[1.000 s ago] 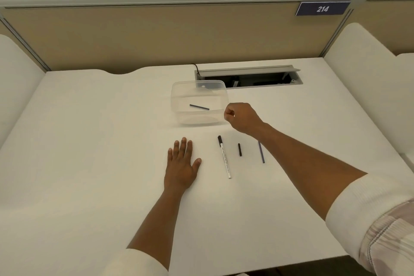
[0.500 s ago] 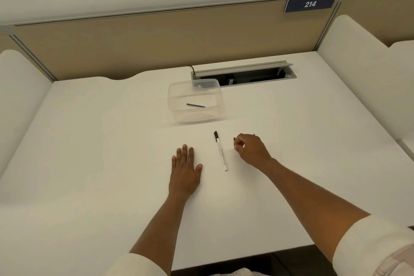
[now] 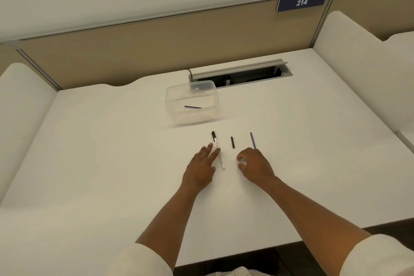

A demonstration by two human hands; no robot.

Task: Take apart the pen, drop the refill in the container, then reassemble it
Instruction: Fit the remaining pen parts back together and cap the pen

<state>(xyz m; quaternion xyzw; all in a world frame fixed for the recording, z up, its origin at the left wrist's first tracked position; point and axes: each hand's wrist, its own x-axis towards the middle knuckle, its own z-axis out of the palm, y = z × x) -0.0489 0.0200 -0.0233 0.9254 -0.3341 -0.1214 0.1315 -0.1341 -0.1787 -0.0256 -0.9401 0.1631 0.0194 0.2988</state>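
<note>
A white pen barrel with a black tip lies on the white desk. My left hand lies flat beside it, fingertips touching its middle. A short black piece lies just to the right of the barrel. A thin purple refill lies further right, its near end behind my right hand. That hand rests on the desk with fingers curled and apart, holding nothing. A clear plastic container stands behind the parts, with a dark refill inside it.
An open cable hatch is set into the desk behind the container. Tan partition panels with a blue "214" sign close off the back. White side dividers stand left and right. The desk's front edge is near my forearms.
My right hand drew back from the container toward me, past the black piece, and now rests near the purple refill. My left hand slid right until its fingers touch the barrel.
</note>
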